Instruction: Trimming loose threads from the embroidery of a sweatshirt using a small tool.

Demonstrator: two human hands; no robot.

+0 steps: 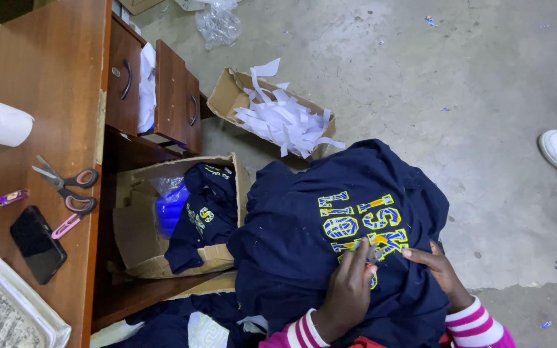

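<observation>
- A navy garment [304, 238] with yellow and blue lettering lies bunched on the person's lap.
- The left hand [348, 290] pinches something small at the lettering, fingers closed.
- The right hand [436, 267] rests flat and open on the fabric beside it.
- Pink-handled scissors [69, 187] lie on the bench [40, 71], well apart.

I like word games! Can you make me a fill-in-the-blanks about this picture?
1. Both hands rest on a navy ___.
2. The scissors lie on the ___.
3. The box on the floor holds white ___ strips.
4. The phone is coloured ___.

Missing words: shirt; desk; paper; black
</observation>
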